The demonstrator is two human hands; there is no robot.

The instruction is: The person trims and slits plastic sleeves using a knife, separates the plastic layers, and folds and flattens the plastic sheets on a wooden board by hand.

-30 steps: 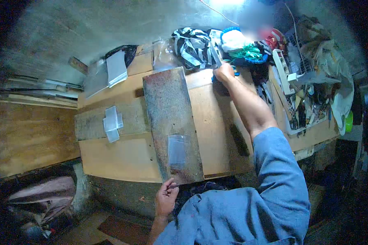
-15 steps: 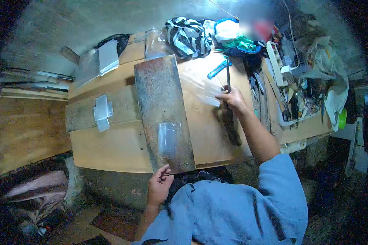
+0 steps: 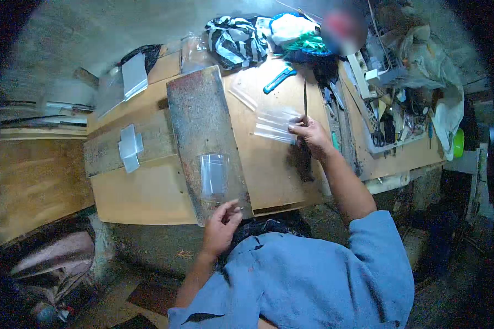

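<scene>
My right hand (image 3: pixel 313 137) is closed around a thin, dark, rod-like tool (image 3: pixel 306 96) that points away from me. Its fingers also pinch the edge of a clear plastic sheet (image 3: pixel 274 125) over the table. My left hand (image 3: pixel 222 223) is at the near end of a long worn board (image 3: pixel 200 115), fingers loosely bent and apart, with nothing visible in them. Just beyond its fingertips, a curved clear plastic piece (image 3: pixel 214 174) lies on the board. A blue cutter knife (image 3: pixel 279 80) rests on the table past the right hand.
A folded translucent piece (image 3: pixel 129 148) lies left of the board. White sheets (image 3: pixel 134 75) are at the back left. A black-and-white bag (image 3: pixel 236 43) and a blue-rimmed basket (image 3: pixel 295 30) stand at the back. A tray of tools (image 3: pixel 395 147) is at the right.
My right hand has drawn the clear sheet out, so more of it shows flat beside the tool. My left hand has moved up over the board's near end. The view has shifted slightly.
</scene>
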